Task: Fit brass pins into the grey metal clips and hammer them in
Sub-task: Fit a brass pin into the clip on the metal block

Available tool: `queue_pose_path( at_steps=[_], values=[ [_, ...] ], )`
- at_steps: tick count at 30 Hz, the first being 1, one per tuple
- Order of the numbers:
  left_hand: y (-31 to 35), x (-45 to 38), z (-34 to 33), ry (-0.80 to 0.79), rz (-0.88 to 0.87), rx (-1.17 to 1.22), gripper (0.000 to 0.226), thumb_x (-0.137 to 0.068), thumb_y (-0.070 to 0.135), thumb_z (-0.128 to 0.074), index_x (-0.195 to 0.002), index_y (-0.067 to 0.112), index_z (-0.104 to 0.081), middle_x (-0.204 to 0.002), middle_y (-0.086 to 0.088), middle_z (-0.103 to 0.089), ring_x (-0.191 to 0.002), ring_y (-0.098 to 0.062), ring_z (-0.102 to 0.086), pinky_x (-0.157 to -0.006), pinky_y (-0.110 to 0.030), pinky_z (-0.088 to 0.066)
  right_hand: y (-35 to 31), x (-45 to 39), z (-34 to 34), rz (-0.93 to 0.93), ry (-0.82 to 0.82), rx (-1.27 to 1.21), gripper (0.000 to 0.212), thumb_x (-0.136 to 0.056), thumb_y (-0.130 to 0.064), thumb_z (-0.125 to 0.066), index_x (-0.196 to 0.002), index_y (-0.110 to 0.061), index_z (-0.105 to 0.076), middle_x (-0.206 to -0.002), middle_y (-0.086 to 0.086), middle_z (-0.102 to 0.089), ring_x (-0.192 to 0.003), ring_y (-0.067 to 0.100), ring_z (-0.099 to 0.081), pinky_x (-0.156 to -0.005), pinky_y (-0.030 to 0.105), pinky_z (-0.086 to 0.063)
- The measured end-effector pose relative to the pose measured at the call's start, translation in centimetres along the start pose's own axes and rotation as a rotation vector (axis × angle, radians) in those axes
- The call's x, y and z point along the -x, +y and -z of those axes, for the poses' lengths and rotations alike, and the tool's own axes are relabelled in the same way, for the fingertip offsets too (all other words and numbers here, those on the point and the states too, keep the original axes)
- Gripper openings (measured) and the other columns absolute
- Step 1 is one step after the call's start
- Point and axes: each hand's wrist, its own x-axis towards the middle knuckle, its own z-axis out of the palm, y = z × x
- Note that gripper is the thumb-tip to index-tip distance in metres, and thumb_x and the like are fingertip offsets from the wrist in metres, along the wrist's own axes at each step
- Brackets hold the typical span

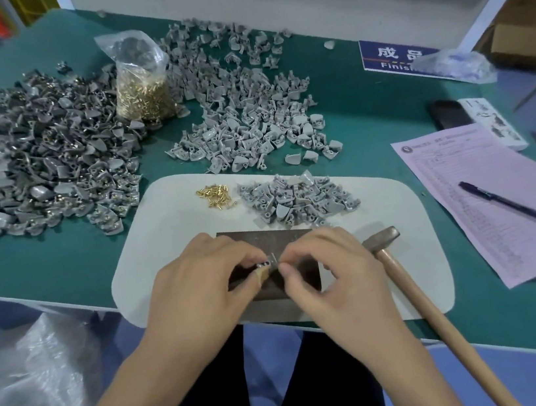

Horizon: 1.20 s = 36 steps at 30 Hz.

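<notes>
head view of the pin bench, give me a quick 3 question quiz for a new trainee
1. True or false: the hammer lies on the white mat, untouched by either hand.
2. Where do the loose brass pins on the mat lie? A) left of the small pile of grey clips B) on the pink form C) under the hammer
3. Fill in: both hands, left hand and right hand, pinch one clip over the dark metal ____.

Key: 1 true; 2 A; 3 block
</notes>
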Motion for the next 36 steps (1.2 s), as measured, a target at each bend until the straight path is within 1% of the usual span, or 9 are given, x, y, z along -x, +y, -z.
queue_pose_path(
  at_steps=[3,9,11,15,18,21,27,34,36],
  values=[
    [-0.4,0.1,0.4,-0.041,0.011,0.043,0.014,-0.085,0.042,-0.072,-0.098,0.048,-0.070,-0.090,0.026,-0.065,-0.091,-0.002,-0.051,-0.068,-0.033,-0.049,-0.5,-0.2,-0.5,-0.021,-0.049,0.052,0.013,-0.084,-0.017,-0.075,-0.085,-0.029,-0.069,-0.088,-0.015,-0.062,-0.091,0.014,-0.059,-0.076,0.037,-0.050],
    [-1.1,0.0,0.2,-0.050,0.065,0.121,0.015,-0.084,0.042,-0.073,-0.097,0.047,-0.069,-0.094,0.027,-0.063,-0.097,-0.001,-0.050,-0.073,-0.024,-0.046,-1.5,-1.1,-0.7,-0.010,-0.091,0.278,0.007,-0.082,-0.024,-0.074,-0.086,-0.029,-0.070,-0.085,-0.013,-0.063,-0.088,0.013,-0.059,-0.068,0.037,-0.052],
    [-1.3,0.1,0.0,-0.040,0.079,0.132,0.015,-0.082,0.041,-0.074,-0.095,0.046,-0.069,-0.094,0.026,-0.062,-0.097,0.000,-0.050,-0.073,-0.021,-0.045,-1.9,-1.6,-0.5,0.017,-0.135,0.340,0.005,-0.082,-0.025,-0.073,-0.084,-0.029,-0.070,-0.080,-0.013,-0.060,-0.085,0.015,-0.057,-0.063,0.037,-0.051],
    [-1.4,0.1,-0.1,-0.034,0.076,0.150,0.015,-0.082,0.041,-0.074,-0.094,0.048,-0.068,-0.092,0.025,-0.062,-0.094,-0.001,-0.049,-0.070,-0.025,-0.046,-2.5,-2.7,0.1,0.065,-0.246,0.386,0.004,-0.082,-0.025,-0.070,-0.080,-0.028,-0.068,-0.076,-0.012,-0.057,-0.082,0.015,-0.054,-0.060,0.036,-0.050],
    [-1.5,0.0,-0.1,-0.011,0.070,0.158,0.014,-0.080,0.043,-0.076,-0.091,0.048,-0.071,-0.088,0.023,-0.060,-0.093,0.000,-0.047,-0.064,-0.018,-0.040,-2.6,-3.1,0.1,0.075,-0.288,0.426,0.004,-0.080,-0.029,-0.068,-0.077,-0.026,-0.067,-0.076,-0.011,-0.058,-0.082,0.013,-0.054,-0.060,0.035,-0.049],
    [-1.5,0.0,-0.1,0.014,0.072,0.160,0.015,-0.076,0.041,-0.081,-0.088,0.047,-0.074,-0.083,0.020,-0.054,-0.090,0.000,-0.045,-0.059,-0.014,-0.032,-2.6,-3.3,0.1,0.056,-0.291,0.468,0.005,-0.079,-0.031,-0.068,-0.076,-0.027,-0.066,-0.074,-0.012,-0.058,-0.081,0.011,-0.053,-0.058,0.033,-0.048],
    [-1.7,0.0,-0.3,0.016,0.071,0.177,0.015,-0.076,0.042,-0.081,-0.088,0.047,-0.074,-0.079,0.016,-0.051,-0.086,-0.003,-0.046,-0.056,-0.016,-0.032,-3.0,-3.4,0.1,0.044,-0.298,0.500,0.006,-0.079,-0.030,-0.069,-0.075,-0.027,-0.066,-0.074,-0.012,-0.059,-0.080,0.012,-0.055,-0.056,0.031,-0.047],
    [-1.9,-0.1,-0.3,0.006,0.081,0.189,0.014,-0.075,0.047,-0.079,-0.087,0.049,-0.072,-0.091,0.016,-0.052,-0.087,0.000,-0.047,-0.056,-0.016,-0.030,-3.9,-3.5,0.3,0.094,-0.317,0.603,0.012,-0.082,-0.028,-0.073,-0.073,-0.027,-0.066,-0.071,-0.011,-0.059,-0.079,0.013,-0.055,-0.054,0.025,-0.037],
    [-2.0,-0.2,-0.4,0.000,0.086,0.189,0.014,-0.075,0.046,-0.080,-0.086,0.049,-0.072,-0.090,0.016,-0.051,-0.086,0.000,-0.047,-0.055,-0.017,-0.031,-4.2,-3.2,0.0,0.131,-0.286,0.632,0.016,-0.082,-0.025,-0.075,-0.070,-0.025,-0.065,-0.069,-0.010,-0.058,-0.077,0.016,-0.057,-0.051,0.027,-0.042]
  ],
)
